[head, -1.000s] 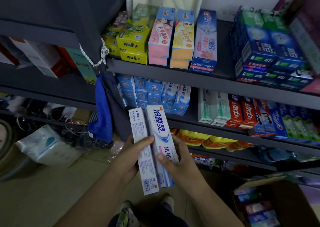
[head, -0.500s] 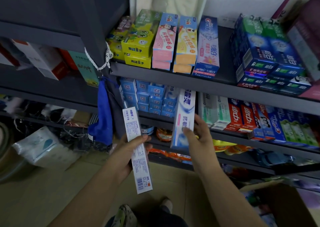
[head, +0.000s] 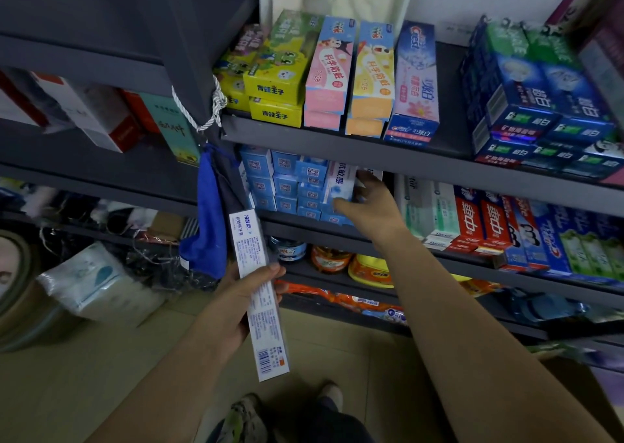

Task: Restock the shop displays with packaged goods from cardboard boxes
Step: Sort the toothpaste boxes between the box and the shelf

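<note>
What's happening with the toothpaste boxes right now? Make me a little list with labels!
place: shop shelves full of toothpaste boxes
left hand: holds one white toothpaste box upright, off the shelf
right hand: reaches into the middle shelf, fingers on a white and blue box
where that box sits: on the stack of light blue boxes
shelf above: kids' boxes, yellow-green, pink and orange
right of the hand: red boxes
left to do: the left hand's box is not yet shelved

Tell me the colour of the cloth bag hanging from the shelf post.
Bright blue bag, hanging by a white cord; seen in the head view.
</note>
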{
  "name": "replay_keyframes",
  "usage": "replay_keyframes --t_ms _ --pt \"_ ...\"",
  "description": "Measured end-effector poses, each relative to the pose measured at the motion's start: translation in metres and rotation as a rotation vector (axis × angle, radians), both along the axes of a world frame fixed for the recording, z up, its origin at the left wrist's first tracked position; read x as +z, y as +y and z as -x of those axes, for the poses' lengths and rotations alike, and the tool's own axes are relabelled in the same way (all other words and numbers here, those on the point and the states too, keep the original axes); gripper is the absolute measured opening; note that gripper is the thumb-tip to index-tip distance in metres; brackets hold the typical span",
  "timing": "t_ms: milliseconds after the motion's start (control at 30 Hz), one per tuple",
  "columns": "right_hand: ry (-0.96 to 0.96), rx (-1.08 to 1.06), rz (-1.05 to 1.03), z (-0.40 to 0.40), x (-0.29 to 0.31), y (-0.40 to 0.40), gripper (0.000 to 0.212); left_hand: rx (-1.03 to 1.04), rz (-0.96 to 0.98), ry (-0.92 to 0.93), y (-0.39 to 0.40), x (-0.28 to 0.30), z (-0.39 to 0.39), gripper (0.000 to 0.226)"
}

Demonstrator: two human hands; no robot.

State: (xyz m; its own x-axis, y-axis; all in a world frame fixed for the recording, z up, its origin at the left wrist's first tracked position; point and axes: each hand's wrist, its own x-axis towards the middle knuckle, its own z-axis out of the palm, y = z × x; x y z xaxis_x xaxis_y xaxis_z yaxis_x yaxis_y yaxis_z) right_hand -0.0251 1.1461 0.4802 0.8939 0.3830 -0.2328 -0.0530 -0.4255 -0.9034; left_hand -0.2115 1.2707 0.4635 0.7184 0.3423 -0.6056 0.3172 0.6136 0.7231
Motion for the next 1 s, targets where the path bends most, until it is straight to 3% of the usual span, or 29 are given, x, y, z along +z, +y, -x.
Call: replay_keyframes --t_ms 100,167,400,567,633,733,867,1000 --pt "-0.094 0.102 0.142 -0.001 -0.006 -0.007 0.067 -0.005 -0.01 -0.004 0.001 -0.002 0.001 0.061" --pt "-0.164 0.064 0.209 -0.002 -0.013 -0.012 0.076 -0.008 -0.012 -0.008 0.001 -0.002 0.002 0.062" --pt "-0.247 -0.149 0.125 -0.008 -0.028 -0.008 0.032 -0.005 -0.011 0.012 0.0 -0.009 0.001 0.059" --pt "-0.366 -0.198 0.297 -0.004 -0.028 -0.003 0.037 -0.022 -0.006 0.004 -0.002 -0.009 -0.001 0.052" --pt "-0.383 -0.218 0.222 0.014 -0.02 -0.007 0.032 -0.027 0.028 -0.009 -0.004 -0.008 -0.002 0.047" --pt "-0.201 -0.083 0.084 0.055 -0.012 -0.019 0.019 -0.056 0.077 -0.005 -0.008 -0.005 -0.009 0.046" --pt "0.185 0.262 0.188 0.107 -0.018 -0.037 0.023 -0.104 0.139 0.002 -0.017 -0.004 -0.02 0.05" --pt "0.535 0.142 -0.021 0.137 -0.024 -0.051 0.028 -0.085 0.203 -0.026 -0.026 -0.008 -0.027 0.054"
